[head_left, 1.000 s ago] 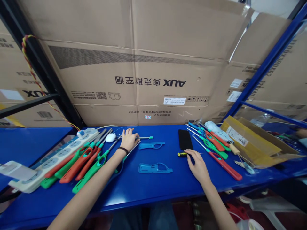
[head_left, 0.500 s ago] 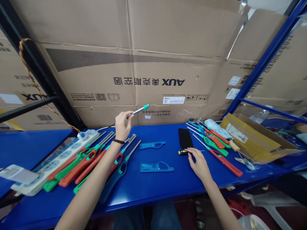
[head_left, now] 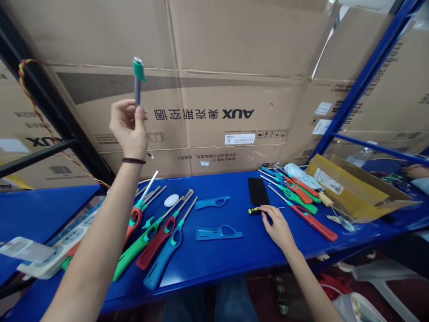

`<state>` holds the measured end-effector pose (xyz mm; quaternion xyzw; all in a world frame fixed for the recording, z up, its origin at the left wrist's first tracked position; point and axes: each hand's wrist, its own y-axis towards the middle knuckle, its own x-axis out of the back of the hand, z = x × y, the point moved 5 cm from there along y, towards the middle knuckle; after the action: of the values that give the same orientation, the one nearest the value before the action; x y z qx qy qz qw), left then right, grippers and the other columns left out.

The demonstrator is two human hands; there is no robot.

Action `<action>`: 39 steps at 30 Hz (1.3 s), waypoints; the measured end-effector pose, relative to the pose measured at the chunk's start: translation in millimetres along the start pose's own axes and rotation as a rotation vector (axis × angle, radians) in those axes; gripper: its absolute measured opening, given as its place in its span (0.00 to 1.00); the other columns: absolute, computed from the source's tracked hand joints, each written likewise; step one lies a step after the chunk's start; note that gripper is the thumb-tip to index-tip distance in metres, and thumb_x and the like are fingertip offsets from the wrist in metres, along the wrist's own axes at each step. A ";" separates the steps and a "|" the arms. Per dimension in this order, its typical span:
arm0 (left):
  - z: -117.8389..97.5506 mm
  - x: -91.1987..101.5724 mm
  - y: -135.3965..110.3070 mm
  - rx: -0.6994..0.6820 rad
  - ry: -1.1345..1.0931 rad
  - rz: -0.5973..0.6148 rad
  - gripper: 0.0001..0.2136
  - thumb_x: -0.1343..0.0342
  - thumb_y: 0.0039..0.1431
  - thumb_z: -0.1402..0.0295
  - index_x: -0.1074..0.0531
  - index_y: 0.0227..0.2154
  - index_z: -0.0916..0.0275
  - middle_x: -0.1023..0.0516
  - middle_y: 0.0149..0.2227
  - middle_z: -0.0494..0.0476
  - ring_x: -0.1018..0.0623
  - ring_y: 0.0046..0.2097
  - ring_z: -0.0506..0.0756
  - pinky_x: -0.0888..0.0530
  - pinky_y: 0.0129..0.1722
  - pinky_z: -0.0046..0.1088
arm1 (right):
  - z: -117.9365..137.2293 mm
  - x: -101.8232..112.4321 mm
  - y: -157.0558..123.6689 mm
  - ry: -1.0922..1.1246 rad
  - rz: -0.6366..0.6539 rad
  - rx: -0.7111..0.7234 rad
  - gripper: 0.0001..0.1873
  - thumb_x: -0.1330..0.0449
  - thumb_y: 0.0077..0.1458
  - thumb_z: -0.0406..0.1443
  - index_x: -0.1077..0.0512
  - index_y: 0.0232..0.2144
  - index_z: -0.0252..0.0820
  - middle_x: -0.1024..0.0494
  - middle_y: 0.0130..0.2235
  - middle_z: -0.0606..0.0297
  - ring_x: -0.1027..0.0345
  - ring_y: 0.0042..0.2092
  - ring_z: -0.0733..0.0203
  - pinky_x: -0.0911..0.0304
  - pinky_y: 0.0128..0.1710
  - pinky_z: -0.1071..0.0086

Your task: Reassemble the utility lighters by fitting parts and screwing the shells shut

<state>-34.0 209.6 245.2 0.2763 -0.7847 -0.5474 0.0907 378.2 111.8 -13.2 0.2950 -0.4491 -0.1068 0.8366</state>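
My left hand (head_left: pixel 129 127) is raised in front of the cardboard, its fingers closed round a thin metal lighter tube (head_left: pixel 137 89) with a green collar at the top. Low on the blue table, my right hand (head_left: pixel 278 226) lies with its thumb apart and its fingertips on a yellow-and-black screwdriver (head_left: pixel 254 211). A black phone (head_left: pixel 258 191) is just behind it. Between the hands lie two blue lighter shell halves (head_left: pixel 219 233). Under my left forearm, several long gas lighters are spread, a blue one (head_left: pixel 164 259) nearest the middle.
More lighters (head_left: pixel 313 219) lie at the right, beside an open yellow-taped carton (head_left: pixel 351 192). A white power strip (head_left: pixel 50 264) runs along the left. A white oval object (head_left: pixel 171 200) sits behind the lighters. Printed cardboard (head_left: pixel 214 85) walls the back; a co-worker's hand (head_left: pixel 415 171) shows at far right.
My left hand has gone up and to the left with the lighter tube, which now points upward instead of right. More lighters and the white oval object have come into sight. My right hand stays put.
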 end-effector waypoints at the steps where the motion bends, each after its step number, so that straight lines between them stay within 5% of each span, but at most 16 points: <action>1: -5.8 0.4 3.0 -0.001 -0.056 0.011 0.15 0.41 0.56 0.58 0.35 0.38 0.62 0.29 0.28 0.42 0.27 0.31 0.42 0.28 0.36 0.24 | 2.2 2.2 0.8 -0.005 -0.026 0.012 0.13 0.51 0.61 0.36 0.29 0.43 0.45 0.25 0.45 0.58 0.32 0.48 0.53 0.37 0.49 0.56; 10: -58.9 -14.8 -42.0 0.062 -0.064 0.305 0.11 0.38 0.53 0.63 0.26 0.37 0.62 0.24 0.28 0.47 0.30 0.22 0.43 0.32 0.20 0.21 | 63.9 14.6 9.6 0.109 -0.260 0.057 0.11 0.48 0.60 0.34 0.31 0.45 0.44 0.26 0.46 0.57 0.33 0.50 0.54 0.39 0.51 0.55; 12: -78.1 -22.9 -59.8 0.097 -0.006 0.466 0.10 0.39 0.53 0.64 0.25 0.37 0.62 0.22 0.30 0.50 0.30 0.23 0.45 0.33 0.20 0.21 | 88.9 26.0 12.4 0.133 -0.331 0.061 0.19 0.46 0.59 0.35 0.37 0.53 0.42 0.30 0.51 0.53 0.37 0.54 0.52 0.39 0.52 0.54; 16: -114.9 -41.4 -112.0 0.147 0.037 0.990 0.08 0.42 0.57 0.64 0.23 0.37 0.60 0.20 0.33 0.52 0.24 0.30 0.49 0.30 0.29 0.23 | 143.2 57.4 18.1 -0.002 -0.420 0.170 0.31 0.44 0.57 0.35 0.49 0.60 0.44 0.40 0.60 0.51 0.46 0.61 0.48 0.47 0.58 0.47; 18: -127.1 -42.6 -140.0 0.172 0.071 1.110 0.07 0.43 0.58 0.65 0.24 0.37 0.59 0.20 0.34 0.51 0.24 0.32 0.50 0.30 0.31 0.23 | 161.6 62.0 20.6 -0.111 -0.287 0.228 0.29 0.45 0.58 0.34 0.47 0.60 0.46 0.39 0.60 0.55 0.47 0.61 0.49 0.48 0.58 0.48; 23: -142.4 -39.2 -206.8 0.274 0.143 1.234 0.07 0.46 0.61 0.65 0.26 0.38 0.57 0.20 0.33 0.50 0.23 0.32 0.51 0.31 0.31 0.23 | 162.0 51.6 11.5 -0.269 -0.031 0.219 0.18 0.48 0.59 0.37 0.35 0.52 0.42 0.35 0.59 0.54 0.42 0.58 0.48 0.48 0.58 0.50; 27: -143.7 -37.2 -238.0 0.310 0.172 1.271 0.05 0.46 0.60 0.66 0.27 0.37 0.56 0.20 0.38 0.49 0.22 0.37 0.53 0.29 0.34 0.24 | 148.0 27.2 -2.7 -0.230 0.239 0.250 0.13 0.51 0.60 0.32 0.29 0.43 0.42 0.22 0.41 0.57 0.29 0.43 0.54 0.36 0.45 0.59; 31: -126.0 -23.8 -237.1 0.190 0.290 1.250 0.11 0.42 0.56 0.65 0.29 0.43 0.57 0.20 0.40 0.52 0.22 0.42 0.56 0.28 0.46 0.34 | 128.7 21.1 -12.0 -0.160 0.389 0.119 0.12 0.52 0.62 0.33 0.29 0.41 0.48 0.24 0.35 0.63 0.29 0.39 0.56 0.35 0.38 0.64; 33: -111.9 -10.3 -230.4 0.146 0.295 1.203 0.13 0.42 0.56 0.66 0.30 0.45 0.57 0.21 0.44 0.53 0.23 0.46 0.56 0.37 0.58 0.40 | 121.1 25.3 -14.7 -0.053 0.426 0.036 0.11 0.51 0.63 0.36 0.29 0.42 0.50 0.24 0.35 0.65 0.29 0.38 0.58 0.34 0.39 0.66; 36: -89.5 13.1 -224.3 0.236 0.324 1.077 0.16 0.43 0.56 0.64 0.32 0.48 0.57 0.23 0.47 0.54 0.25 0.49 0.58 0.45 0.62 0.48 | 113.9 31.6 -17.4 0.129 0.445 -0.083 0.13 0.50 0.62 0.43 0.28 0.42 0.50 0.24 0.36 0.66 0.28 0.37 0.60 0.33 0.39 0.69; 39: -85.3 20.1 -236.9 0.403 0.136 1.114 0.18 0.45 0.58 0.62 0.33 0.51 0.57 0.26 0.52 0.57 0.28 0.54 0.58 0.41 0.61 0.45 | 111.3 32.0 -19.1 0.236 0.436 -0.148 0.15 0.50 0.62 0.45 0.26 0.41 0.50 0.22 0.38 0.65 0.27 0.37 0.60 0.32 0.38 0.70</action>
<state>66.5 71.1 59.4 -0.1307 -0.8923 -0.2390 0.3599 307.6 38.0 44.6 0.1397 -0.3923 0.0790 0.9057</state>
